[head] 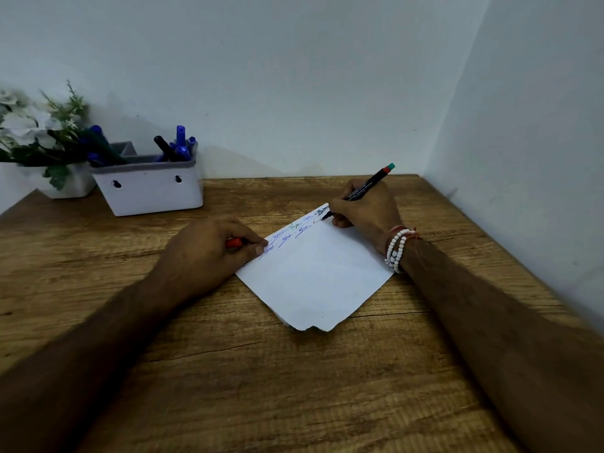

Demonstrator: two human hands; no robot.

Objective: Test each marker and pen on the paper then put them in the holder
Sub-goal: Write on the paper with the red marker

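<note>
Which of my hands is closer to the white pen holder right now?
Left. The left hand, holding a red cap, rests on the paper at its left corner, in front and right of the pen holder; the right hand, writing with a black marker, is farther right.

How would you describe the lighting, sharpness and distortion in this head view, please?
Head view: dim, bluish light, no glare; a faint shadow on the wall beside the holder; wide-angle stretch enlarges both forearms toward the lower corners; the writing on the paper by the right hand is too soft to read.
</note>
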